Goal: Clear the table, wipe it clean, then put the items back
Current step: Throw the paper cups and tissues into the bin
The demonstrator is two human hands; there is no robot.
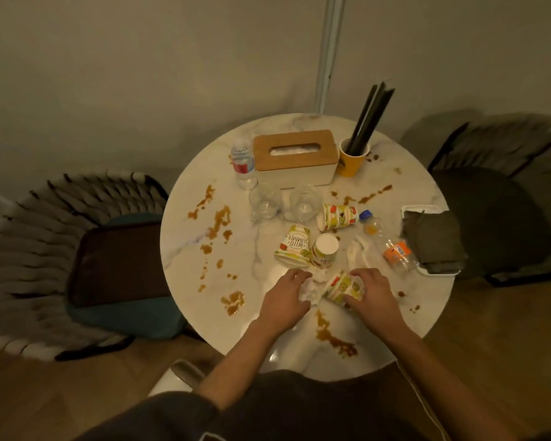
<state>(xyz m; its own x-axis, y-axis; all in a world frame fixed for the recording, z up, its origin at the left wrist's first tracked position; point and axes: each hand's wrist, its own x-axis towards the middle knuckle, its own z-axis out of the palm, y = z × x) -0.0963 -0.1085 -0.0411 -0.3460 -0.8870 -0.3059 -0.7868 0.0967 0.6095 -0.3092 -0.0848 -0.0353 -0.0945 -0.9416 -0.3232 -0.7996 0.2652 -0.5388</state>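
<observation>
A round white marble table carries brown spills and litter. At its near edge my left hand closes on a crumpled white tissue. Beside it my right hand grips a fallen fruit-print paper cup. Three more paper cups lie or stand behind: one tipped, one upside down, one on its side. Another tissue and an orange soda bottle lie to the right.
At the back stand a water bottle, a wood-lidded tissue box, a yellow cup of black straws and two clear glasses. A folded dark cloth lies on a white tray at right. Chairs flank the table; a bag sits on the left one.
</observation>
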